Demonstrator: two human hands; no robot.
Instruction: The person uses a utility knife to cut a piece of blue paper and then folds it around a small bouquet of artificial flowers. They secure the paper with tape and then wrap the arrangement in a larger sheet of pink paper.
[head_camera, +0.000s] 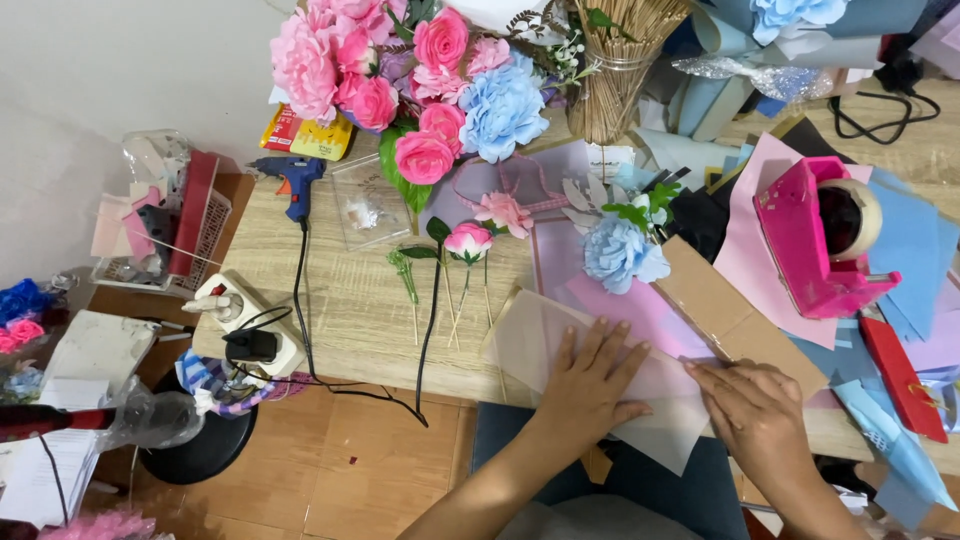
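Left hand (592, 385) spread flat, fingers open, pressing a translucent paper sheet (540, 345) at the near edge of the wooden table (350, 300), right hand (755, 410) curled, fingertips pinching the sheet's right edge, blue paper flower (620, 252) just beyond, pink tape dispenser (815, 240) to the right, blue glue gun (293, 182) at far left.

Matt translucent paper sheet (560, 345); pale wood-grain table (350, 300); glossy pink plastic tape dispenser (800, 250).

I see a translucent cream paper sheet (540, 340) over a pale pink sheet (640, 310), a hot-pink tape dispenser (805, 250), a blue glue gun (292, 180), pink and light-blue flowers (420, 80), and a light wood-grain counter (350, 300).
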